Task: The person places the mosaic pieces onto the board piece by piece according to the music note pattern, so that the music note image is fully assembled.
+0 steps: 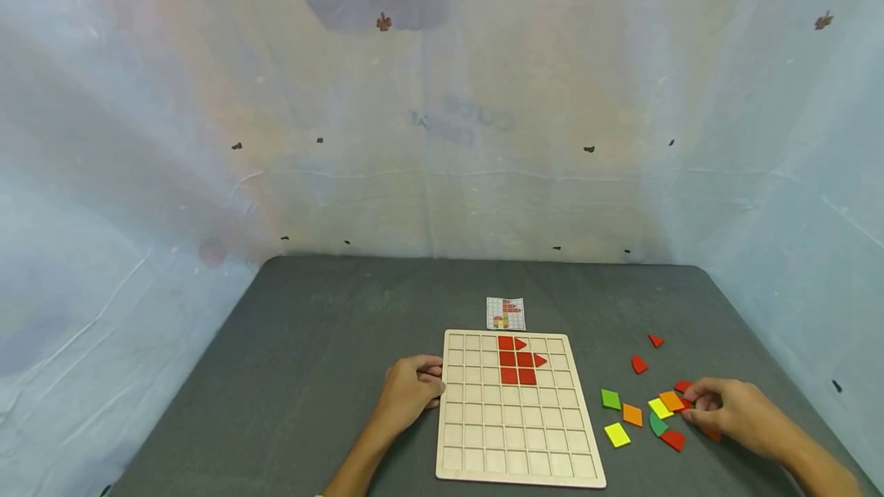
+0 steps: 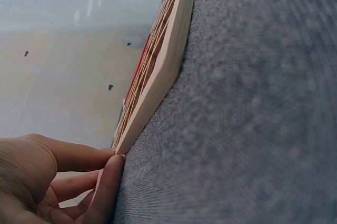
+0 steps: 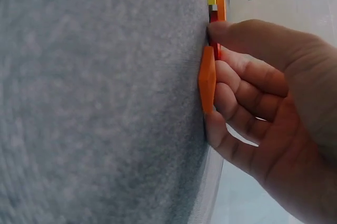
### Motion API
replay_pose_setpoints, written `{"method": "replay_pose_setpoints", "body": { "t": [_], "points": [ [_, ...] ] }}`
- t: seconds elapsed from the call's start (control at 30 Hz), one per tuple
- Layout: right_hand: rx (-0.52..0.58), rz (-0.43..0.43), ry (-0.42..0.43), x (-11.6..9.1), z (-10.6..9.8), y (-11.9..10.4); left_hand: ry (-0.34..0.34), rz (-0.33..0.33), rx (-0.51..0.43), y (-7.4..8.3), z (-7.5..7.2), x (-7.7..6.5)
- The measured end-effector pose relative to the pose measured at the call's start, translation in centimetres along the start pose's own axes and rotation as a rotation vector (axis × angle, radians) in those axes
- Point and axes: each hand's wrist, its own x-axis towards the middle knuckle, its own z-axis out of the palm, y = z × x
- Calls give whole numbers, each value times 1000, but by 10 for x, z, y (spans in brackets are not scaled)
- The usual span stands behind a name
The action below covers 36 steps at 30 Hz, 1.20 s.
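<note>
A wooden grid board (image 1: pixel 483 436) lies on the table with several red squares (image 1: pixel 507 359) and two red triangles (image 1: pixel 541 360) set in its upper cells. At its left edge my left hand (image 1: pixel 407 391) pinches the rim between thumb and index finger; the left wrist view shows the fingertips on the board's side (image 2: pixel 158 84). Over the loose tiles on the right, my right hand (image 1: pixel 735 413) has its thumb and fingers around a red tile (image 3: pixel 215 37). An orange tile (image 3: pixel 207 79) lies under its other fingers. Part of the red tile is hidden by the thumb.
A small printed pattern card (image 1: pixel 506 314) lies just beyond the board. Loose tiles, among them a green one (image 1: pixel 611 399), a yellow one (image 1: pixel 617 435) and a red triangle (image 1: pixel 656 340), lie to the right. A pale patterned sheet (image 1: pixel 428 136) surrounds the dark table (image 1: pixel 311 343).
</note>
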Motion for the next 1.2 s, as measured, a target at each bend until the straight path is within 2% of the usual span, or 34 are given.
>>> {"method": "replay_pose_setpoints", "body": {
  "t": [0.3, 0.63, 1.0, 1.2],
  "points": [
    [-35, 21, 63, 0, -5, -4, 4, 8, 0, 2, -1, 0],
    [-81, -53, 140, 4, -10, -20, -1, 2, 5, 2, 0, 0],
    [-6, -195, 127, 21, 5, -56, -6, 8, 7, 0, 0, 1],
    [36, -228, 87, 32, 13, -77, 3, 8, 12, 0, 0, 1]
  ]
}}
